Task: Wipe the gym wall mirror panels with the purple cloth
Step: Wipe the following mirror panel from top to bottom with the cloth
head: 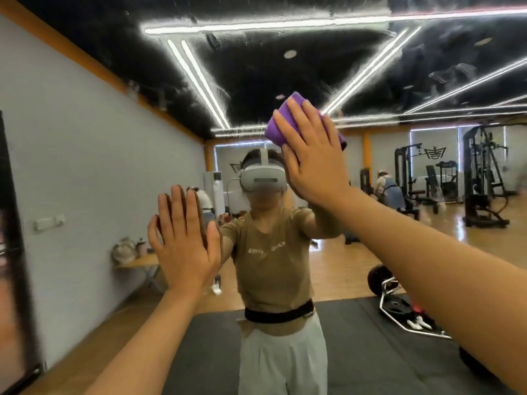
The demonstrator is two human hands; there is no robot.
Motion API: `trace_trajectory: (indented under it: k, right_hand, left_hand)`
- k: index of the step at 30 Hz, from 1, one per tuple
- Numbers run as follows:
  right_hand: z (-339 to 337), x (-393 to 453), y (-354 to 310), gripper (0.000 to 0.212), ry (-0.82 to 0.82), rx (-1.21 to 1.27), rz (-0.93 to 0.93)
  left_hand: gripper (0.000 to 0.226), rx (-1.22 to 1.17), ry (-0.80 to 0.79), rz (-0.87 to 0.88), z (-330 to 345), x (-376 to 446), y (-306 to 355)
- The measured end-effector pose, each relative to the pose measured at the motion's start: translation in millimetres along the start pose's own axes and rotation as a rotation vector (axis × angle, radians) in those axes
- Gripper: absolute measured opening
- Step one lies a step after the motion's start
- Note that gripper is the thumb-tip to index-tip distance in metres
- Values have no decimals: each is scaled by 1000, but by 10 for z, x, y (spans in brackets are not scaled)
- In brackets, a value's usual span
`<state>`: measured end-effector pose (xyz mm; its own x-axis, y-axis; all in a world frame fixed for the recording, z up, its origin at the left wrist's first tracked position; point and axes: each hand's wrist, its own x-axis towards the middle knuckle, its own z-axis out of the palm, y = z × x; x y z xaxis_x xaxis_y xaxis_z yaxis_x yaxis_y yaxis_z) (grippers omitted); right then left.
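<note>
Wiping is underway: your right hand (310, 155) presses the purple cloth (281, 125) flat-fingered on the mirror (85, 166); left hand (184, 240) braces, fingers straight. Next, sweep toward 12 o'clock, keeping pressure.

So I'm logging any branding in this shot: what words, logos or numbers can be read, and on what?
Tan T-shirt, reflected in the mirror: white chest lettering, reversed and blurred; not readable with confidence.
Far wall emblem: a dark graphic logo, no readable words.
Second emblem behind the reflected head: partly hidden, unreadable.
Purple cloth and white headset: no text visible.
No numbers can be read anywhere.
</note>
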<state>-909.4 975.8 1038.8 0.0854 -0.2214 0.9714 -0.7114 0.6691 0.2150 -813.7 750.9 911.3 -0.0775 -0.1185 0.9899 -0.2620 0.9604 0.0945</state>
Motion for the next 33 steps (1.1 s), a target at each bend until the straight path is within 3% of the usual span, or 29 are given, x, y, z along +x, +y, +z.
trace_trajectory:
  k: [10, 17, 20, 24, 28, 33]
  right_hand:
    - [79, -1950, -484, 62, -306, -53, -406]
    - [-11, -1794, -228, 68, -401, -93, -570]
    - [-75, -1290, -59, 61, -359, -43, -437]
    - [-157, -441, 253, 58, -266, -17, -239]
    - [-323, 234, 534, 59, -169, 53, -23]
    - [-263, -47, 482, 57, -85, 49, -22]
  left_hand:
    - [66, -12, -17, 52, -44, -29, -32]
    - [68, -50, -41, 68, -90, -50, -68]
    - [67, -86, -42, 29, -112, -53, 28]
    - [64, -110, -35, 111, -95, 6, 92]
    - [62, -127, -8, 32, -46, 18, 201]
    - [73, -87, -21, -152, -32, 31, 534]
